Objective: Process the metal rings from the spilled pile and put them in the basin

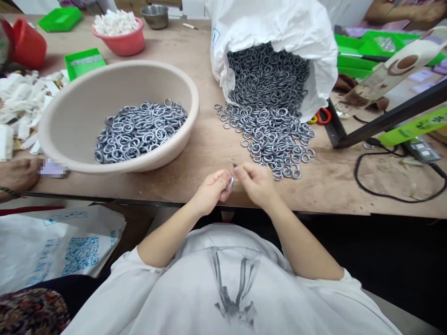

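Observation:
Close to the table's front edge, my left hand pinches a shiny metal ring. Just beside it my right hand is closed at the fingertips, with a small dark tip showing there that I cannot make out. Loose grey metal rings spread over the table beyond my right hand. They spill from the mouth of a white sack lying on its side. To the left, a large beige basin holds a heap of similar rings.
A co-worker's hand rests at the left edge near white pieces. Behind the basin stand a green tray, a red bowl and a steel bowl. At right are a black metal bar and a cable.

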